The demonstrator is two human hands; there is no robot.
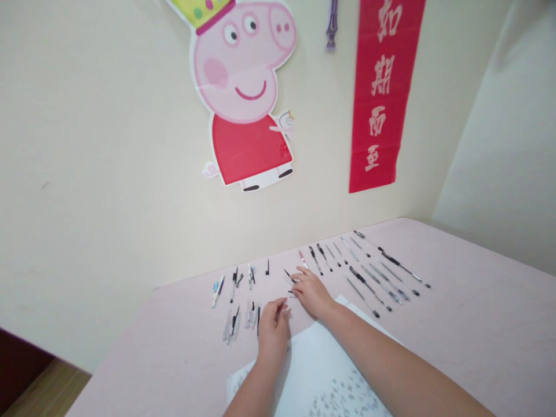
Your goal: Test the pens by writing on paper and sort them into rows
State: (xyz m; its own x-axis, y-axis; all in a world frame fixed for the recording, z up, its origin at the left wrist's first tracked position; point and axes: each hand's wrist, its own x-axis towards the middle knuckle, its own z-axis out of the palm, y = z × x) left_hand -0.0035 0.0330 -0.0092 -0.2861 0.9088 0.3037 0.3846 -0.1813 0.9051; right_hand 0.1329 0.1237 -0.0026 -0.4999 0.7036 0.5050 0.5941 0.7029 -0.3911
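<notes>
My right hand (310, 291) reaches over the table with its fingers bent down around a thin black pen part (288, 274). Another short dark piece (291, 293) lies by its thumb. Lower and to the left, my left hand (274, 324) has its fingers curled and the tips drawn together; whether anything small is between them is hidden. Left of it lie pen parts, among them a black pen part (259, 320) and a cluster of clear and black pieces (233, 325). A pink-and-white pen (303, 259) lies just beyond my right hand.
Several pens and refills lie in slanted rows at the right, including a black-gripped pen (360, 278). A blue-and-white pen (218, 291) is at the far left. Paper sheets with small dark marks (317, 359) lie under my forearms on the pink tabletop (469, 301). The wall (108, 174) borders the table.
</notes>
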